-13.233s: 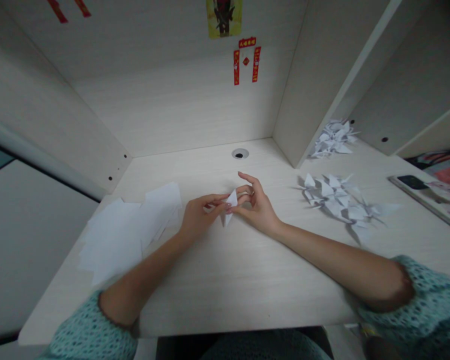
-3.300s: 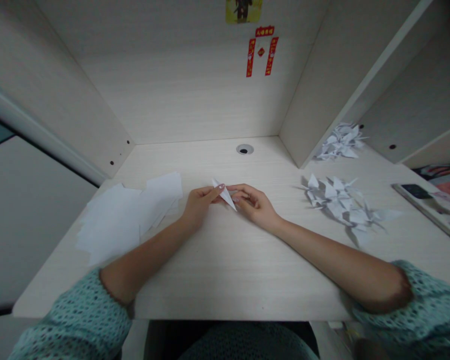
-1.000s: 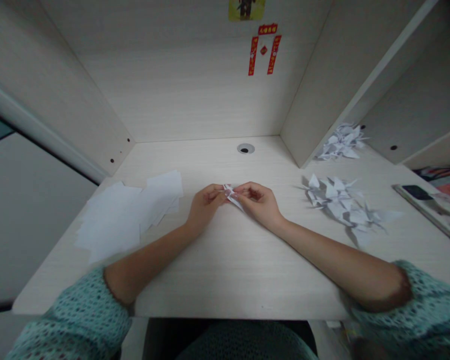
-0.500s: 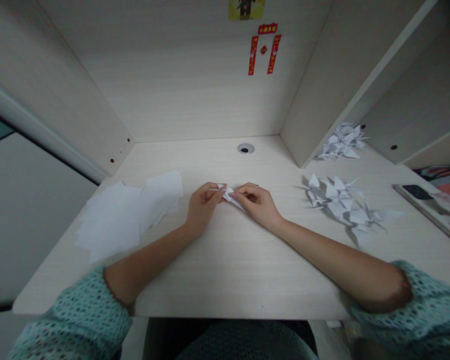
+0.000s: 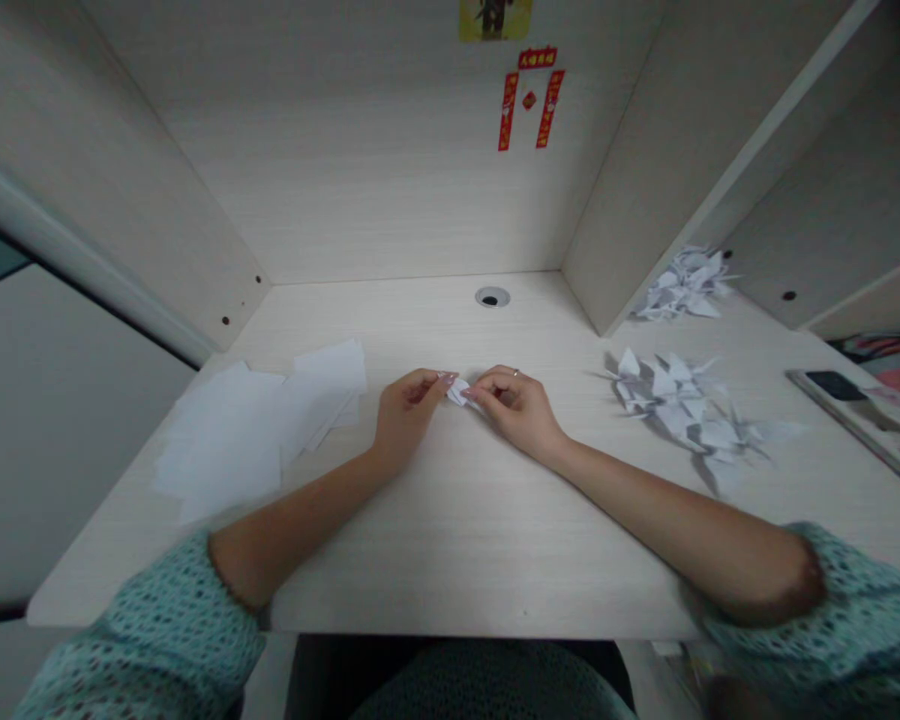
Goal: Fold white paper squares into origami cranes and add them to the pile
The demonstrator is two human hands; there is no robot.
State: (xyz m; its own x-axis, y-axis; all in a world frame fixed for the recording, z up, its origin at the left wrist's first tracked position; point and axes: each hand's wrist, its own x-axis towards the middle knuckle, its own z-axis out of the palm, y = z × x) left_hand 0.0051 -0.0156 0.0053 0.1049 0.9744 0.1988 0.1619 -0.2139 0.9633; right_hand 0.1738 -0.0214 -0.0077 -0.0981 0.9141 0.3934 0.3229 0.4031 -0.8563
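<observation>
A small piece of folded white paper (image 5: 458, 391) is held between my two hands, just above or on the middle of the desk (image 5: 450, 530). My left hand (image 5: 407, 408) pinches its left end between thumb and fingers. On the other side, my right hand (image 5: 516, 408), with a ring on one finger, pinches the right end. Fingertips cover much of the paper, so its full folded shape is hidden.
Loose white paper sheets (image 5: 229, 440) lie overlapping on the left. To the right is a cluster of folded paper cranes (image 5: 679, 400), with another pile of folded paper (image 5: 688, 285) behind the divider (image 5: 645, 180). A phone (image 5: 862, 420) lies at far right.
The long strip of paper that stuck out below my right fingers no longer shows; the folded paper looks more compact. Both hands stay nearly in place.
</observation>
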